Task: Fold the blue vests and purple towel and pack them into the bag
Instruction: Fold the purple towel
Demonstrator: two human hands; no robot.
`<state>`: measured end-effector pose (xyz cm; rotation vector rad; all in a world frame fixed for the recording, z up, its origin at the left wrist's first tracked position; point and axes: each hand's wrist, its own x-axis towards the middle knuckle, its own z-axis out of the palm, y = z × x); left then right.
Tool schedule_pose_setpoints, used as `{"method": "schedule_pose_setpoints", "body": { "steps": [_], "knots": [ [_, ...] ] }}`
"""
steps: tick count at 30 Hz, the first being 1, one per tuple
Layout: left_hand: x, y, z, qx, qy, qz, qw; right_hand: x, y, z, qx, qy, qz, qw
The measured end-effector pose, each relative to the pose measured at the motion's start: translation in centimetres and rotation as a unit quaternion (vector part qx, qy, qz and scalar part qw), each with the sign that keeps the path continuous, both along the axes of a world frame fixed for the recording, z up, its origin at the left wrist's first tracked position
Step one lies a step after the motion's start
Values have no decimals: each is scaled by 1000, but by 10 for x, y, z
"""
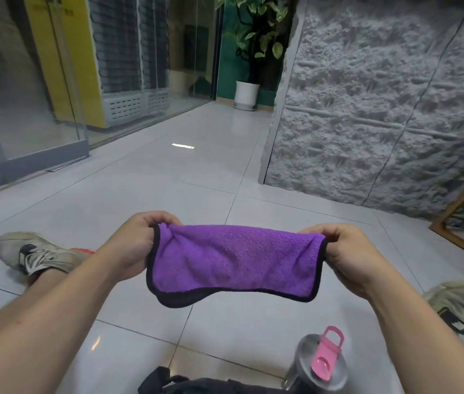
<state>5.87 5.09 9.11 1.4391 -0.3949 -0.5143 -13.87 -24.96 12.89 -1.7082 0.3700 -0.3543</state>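
Forearms reach out from the near edge, both bare, and meet in mid-frame above the grey tiled floor. Your left hand is curled, thumb and fingers pinching the left top corner of the purple towel; your right hand does the same at the right top corner, fingers bunched on the black-trimmed edge. Between them the towel hangs folded over — top edge pulled fairly taut, lower hem sagging in a curve, clear of the floor.

To the right rises a rough grey stone wall; to the left, glass panels with a yellow cabinet behind them. Far off stands a potted plant in a white pot. A wooden frame leans at the right edge.

Your left shoe lies on the floor left of the towel, your right shoe near the right edge. Nearest you, a steel bottle with a pink lid sits right of a dark bag, of which only the top shows — under the towel, well below it.
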Motion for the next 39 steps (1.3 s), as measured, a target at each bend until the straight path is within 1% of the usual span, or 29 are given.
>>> {"method": "schedule_pose_setpoints", "body": {
  "steps": [4, 7, 10, 12, 15, 18, 22, 24, 26, 27, 29, 31, 32, 35, 39],
  "knots": [
    [5, 10, 2, 21, -40, -13, 999, -3, -1, 4, -5, -36, -12, 999],
    [4, 16, 3, 46, -62, -16, 997, -3, -1, 6, -31, -31, -18, 999],
    [2, 19, 5, 77, -106, -25, 991, -2, -3, 2, -35, -12, -39, 999],
    [1, 19, 7, 116, -151, -36, 981, -2, -3, 0, -41, 12, -50, 998],
    [-2, 13, 10, 200, -218, -53, 954, -2, -1, -1, -68, 50, -56, 995],
    [-9, 7, 12, 250, -250, -74, 932, 1, 4, -1, -107, 73, -53, 990],
    [-26, 1, 13, 284, -215, -108, 928, 4, 16, -1, -144, 108, -25, 983],
    [-36, -3, 10, 295, -183, -108, 932, 4, 27, 1, -126, 126, 5, 984],
    [-42, -10, 2, 309, -211, -71, 925, 4, 39, 1, -104, 136, 19, 985],
    [-45, -13, -2, 316, -230, -55, 919, 5, 44, -2, -117, 142, 15, 983],
    [-52, -18, -7, 326, -221, -62, 917, 9, 52, -9, -187, 155, 2, 970],
    [-59, -21, -12, 330, -176, -83, 924, 11, 60, -16, -239, 167, -3, 956],
    [-63, -23, -14, 327, -153, -90, 928, 12, 64, -19, -242, 176, -3, 954],
    [-78, -30, -17, 278, -61, -110, 952, 12, 81, -24, -249, 186, 8, 950],
    [-93, -35, -12, 209, 21, -156, 965, 15, 103, -32, -246, 175, 26, 953]
  ]
}}
